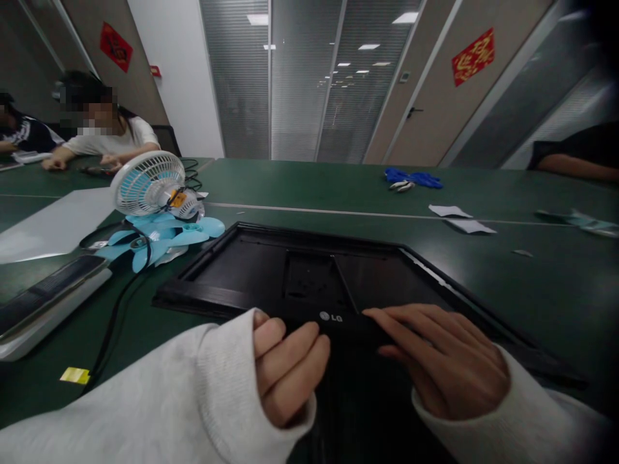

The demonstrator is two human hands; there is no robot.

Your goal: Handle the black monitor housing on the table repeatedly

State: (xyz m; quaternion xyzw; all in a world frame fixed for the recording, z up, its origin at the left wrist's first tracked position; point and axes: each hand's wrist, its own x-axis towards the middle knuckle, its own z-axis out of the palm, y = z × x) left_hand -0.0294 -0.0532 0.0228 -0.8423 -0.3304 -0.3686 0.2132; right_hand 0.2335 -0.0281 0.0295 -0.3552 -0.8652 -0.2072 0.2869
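Note:
A black LG monitor frame (213, 298) lies on the green table, its logo edge towards me. Inside it shows a dark recessed panel (256, 264) with a square hollow in the middle. My left hand (293, 364) is closed at the near edge, left of the logo, its fingers curled and its thumb hidden. On the other side of the logo, my right hand (447, 354) grips the same edge, fingers on top and thumb underneath. Below my hands is a dark area too dim to make out.
At the left are a white fan (149, 183), light-blue fan blades (164, 238), a black cable (113, 322) and a grey-and-black casing (58, 299). Blue gloves (413, 177) and white paper pieces (459, 219) lie farther back. People sit at the far left and right.

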